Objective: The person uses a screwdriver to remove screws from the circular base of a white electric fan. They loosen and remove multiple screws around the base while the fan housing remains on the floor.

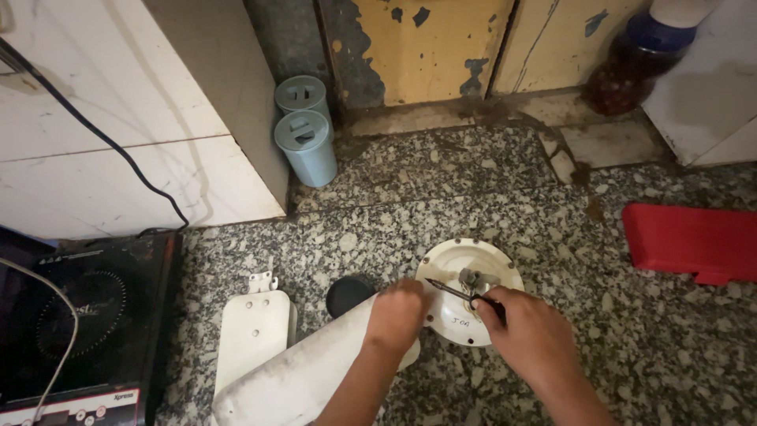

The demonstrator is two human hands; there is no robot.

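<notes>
The right hand (530,331) is closed around the dark handle of a thin screwdriver (465,295), fingers curled tight. The left hand (397,314) is also closed, gripping the end of a long white appliance body (303,375) just where it meets the round white base plate (471,290). The screwdriver lies over the base plate, its long axis running from lower right to upper left, and its tip points toward the left rim of the plate. A small metal fitting (473,279) sits at the centre of the plate, just above the shaft. A flat white cover (252,331) lies well left of the plate, and a red tray (694,241) lies to its right on the granite floor (410,197)
</notes>
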